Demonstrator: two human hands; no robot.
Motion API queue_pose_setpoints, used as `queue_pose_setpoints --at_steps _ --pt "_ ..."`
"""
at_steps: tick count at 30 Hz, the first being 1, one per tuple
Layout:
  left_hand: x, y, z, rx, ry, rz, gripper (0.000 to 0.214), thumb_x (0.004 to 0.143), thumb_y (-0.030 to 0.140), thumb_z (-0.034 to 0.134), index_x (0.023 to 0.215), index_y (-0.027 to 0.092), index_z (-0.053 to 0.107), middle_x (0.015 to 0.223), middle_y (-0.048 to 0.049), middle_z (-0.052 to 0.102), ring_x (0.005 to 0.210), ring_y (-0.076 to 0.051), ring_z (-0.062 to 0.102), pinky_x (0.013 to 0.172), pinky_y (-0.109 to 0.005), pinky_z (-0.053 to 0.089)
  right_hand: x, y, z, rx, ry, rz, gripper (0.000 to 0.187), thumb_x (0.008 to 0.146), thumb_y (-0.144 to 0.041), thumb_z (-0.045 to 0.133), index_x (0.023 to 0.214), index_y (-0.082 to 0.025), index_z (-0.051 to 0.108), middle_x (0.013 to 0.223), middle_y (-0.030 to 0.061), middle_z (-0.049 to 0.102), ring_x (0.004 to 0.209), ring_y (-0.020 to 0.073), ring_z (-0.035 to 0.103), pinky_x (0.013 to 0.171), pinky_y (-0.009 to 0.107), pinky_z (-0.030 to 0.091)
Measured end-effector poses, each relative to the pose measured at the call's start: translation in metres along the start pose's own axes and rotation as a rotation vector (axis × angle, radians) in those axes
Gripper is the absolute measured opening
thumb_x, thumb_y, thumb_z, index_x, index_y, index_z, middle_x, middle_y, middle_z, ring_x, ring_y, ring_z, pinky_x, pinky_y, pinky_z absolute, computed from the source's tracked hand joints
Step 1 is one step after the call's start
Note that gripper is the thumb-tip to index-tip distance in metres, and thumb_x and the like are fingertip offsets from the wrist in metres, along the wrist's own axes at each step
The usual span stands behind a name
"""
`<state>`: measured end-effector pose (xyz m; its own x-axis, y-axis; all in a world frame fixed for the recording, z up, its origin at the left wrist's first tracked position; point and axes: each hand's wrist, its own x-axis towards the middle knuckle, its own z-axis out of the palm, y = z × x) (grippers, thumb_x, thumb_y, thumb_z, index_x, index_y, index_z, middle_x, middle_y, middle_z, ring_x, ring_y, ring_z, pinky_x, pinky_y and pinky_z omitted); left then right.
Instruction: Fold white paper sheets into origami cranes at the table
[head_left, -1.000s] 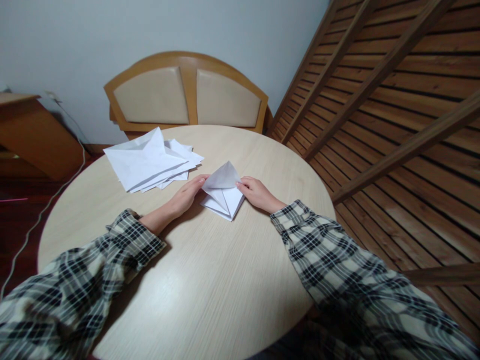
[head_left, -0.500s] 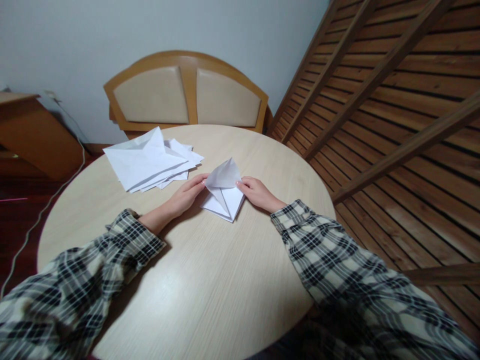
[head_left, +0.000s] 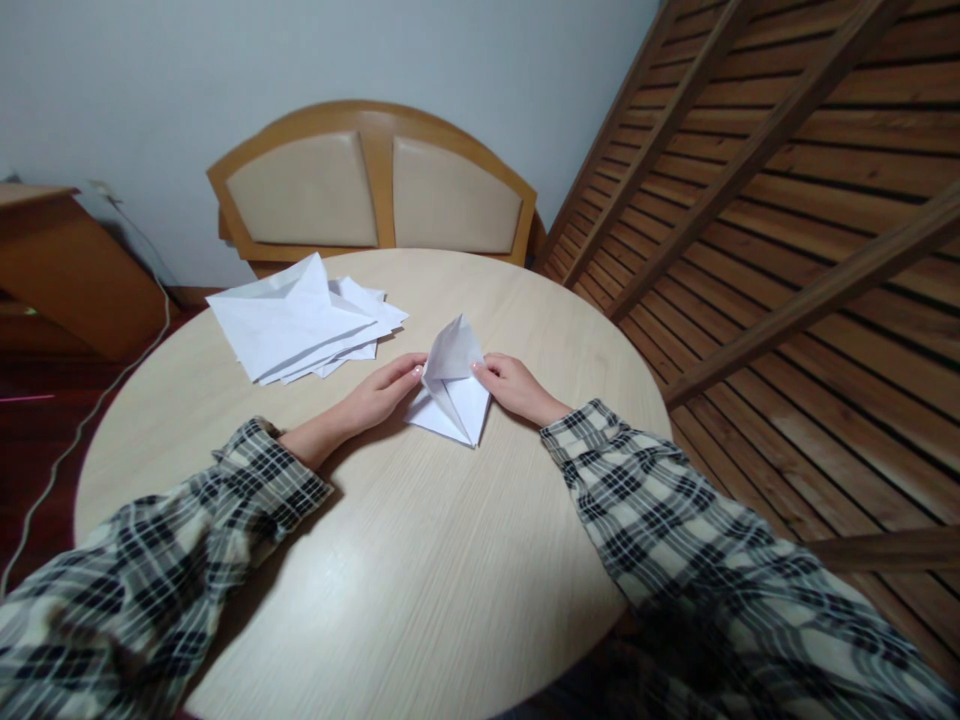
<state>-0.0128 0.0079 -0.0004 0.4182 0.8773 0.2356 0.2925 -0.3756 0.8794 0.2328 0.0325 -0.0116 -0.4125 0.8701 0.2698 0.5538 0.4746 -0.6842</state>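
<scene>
A partly folded white paper (head_left: 452, 385) lies on the round pale wooden table (head_left: 390, 560), with its top flap raised. My left hand (head_left: 373, 396) pinches the paper's left corner with its fingertips. My right hand (head_left: 516, 387) grips the right corner of the same paper. Both arms wear plaid sleeves and rest on the table.
A loose stack of white folded sheets (head_left: 300, 320) lies at the table's far left. A wooden chair with beige pads (head_left: 375, 190) stands behind the table. A slatted wooden wall (head_left: 787, 200) runs along the right. A cabinet (head_left: 60, 270) and a cable (head_left: 90, 420) are at the left.
My left hand has pushed its corner of the paper rightward, toward my right hand. The raised flap has narrowed and stands steeper. My right hand has stayed in place.
</scene>
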Motion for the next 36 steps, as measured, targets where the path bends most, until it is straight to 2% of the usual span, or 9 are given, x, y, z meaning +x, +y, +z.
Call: queue_pose_setpoints --at_steps 11,16,23,29,36 --pt "0.001 0.002 0.002 0.061 -0.090 0.028 0.036 0.094 0.042 0.050 0.115 0.018 0.066 0.117 -0.0128 0.067 0.109 -0.026 0.059 0.102 -0.041 0.045 -0.001 -0.003 -0.001 -0.008 -0.011 -0.031 0.037 0.098 -0.034 0.044 0.065 -0.020 0.046 0.072 0.0017 0.051 0.070 0.0153 0.049 0.068 0.031 0.037" --pt "0.000 0.000 0.002 0.092 -0.115 0.028 0.033 0.094 0.042 0.051 0.109 0.016 0.065 0.108 -0.0113 0.066 0.095 -0.023 0.059 0.089 -0.038 0.047 -0.001 -0.006 0.000 0.005 -0.028 -0.043 0.036 0.098 -0.035 0.044 0.065 -0.020 0.046 0.072 0.0013 0.051 0.070 0.0151 0.049 0.067 0.030 0.037" --pt "0.000 0.000 0.002 0.168 -0.077 0.009 0.027 0.094 0.042 0.052 0.087 0.017 0.060 0.079 -0.0037 0.058 0.071 -0.017 0.050 0.066 -0.032 0.041 -0.001 -0.009 0.001 0.032 -0.051 -0.061 0.035 0.098 -0.035 0.044 0.066 -0.020 0.047 0.075 0.0030 0.056 0.072 0.0160 0.051 0.070 0.031 0.040" --pt "0.000 0.000 0.002 0.190 -0.068 -0.007 0.026 0.092 0.041 0.055 0.080 0.018 0.057 0.071 -0.0005 0.049 0.064 -0.015 0.044 0.062 -0.032 0.037 -0.001 -0.010 0.000 0.024 -0.067 -0.088 0.035 0.099 -0.034 0.043 0.068 -0.020 0.050 0.077 0.0040 0.058 0.076 0.0169 0.054 0.075 0.032 0.041" --pt "0.000 0.000 0.002 0.208 -0.051 -0.002 0.028 0.090 0.042 0.056 0.075 0.019 0.054 0.068 0.0002 0.046 0.062 -0.014 0.042 0.057 -0.031 0.034 -0.001 -0.012 0.000 0.012 -0.073 -0.077 0.035 0.099 -0.034 0.044 0.067 -0.020 0.049 0.076 0.0034 0.057 0.076 0.0167 0.054 0.075 0.032 0.041"
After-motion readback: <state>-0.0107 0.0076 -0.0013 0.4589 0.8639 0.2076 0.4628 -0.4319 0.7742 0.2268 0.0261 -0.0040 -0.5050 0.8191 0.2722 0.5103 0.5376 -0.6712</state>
